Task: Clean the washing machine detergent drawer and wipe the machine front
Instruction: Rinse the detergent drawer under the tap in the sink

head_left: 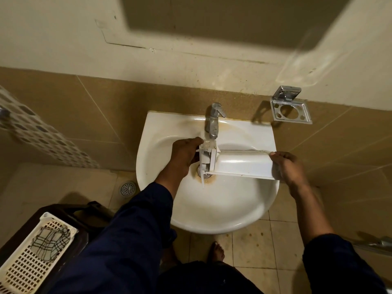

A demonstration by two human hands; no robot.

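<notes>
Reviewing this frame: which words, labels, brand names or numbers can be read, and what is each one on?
None: no text can be read anywhere in this frame.
White plastic detergent drawer: no legible marking.
Chrome basin tap, chrome wall holder, white slotted basket: no lettering visible.

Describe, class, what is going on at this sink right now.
A person holds a white detergent drawer across the sink, just below the tap. The left hand grips its compartment end, the right hand its other end. A thin stream seems to run off the drawer toward the drain.
</notes>
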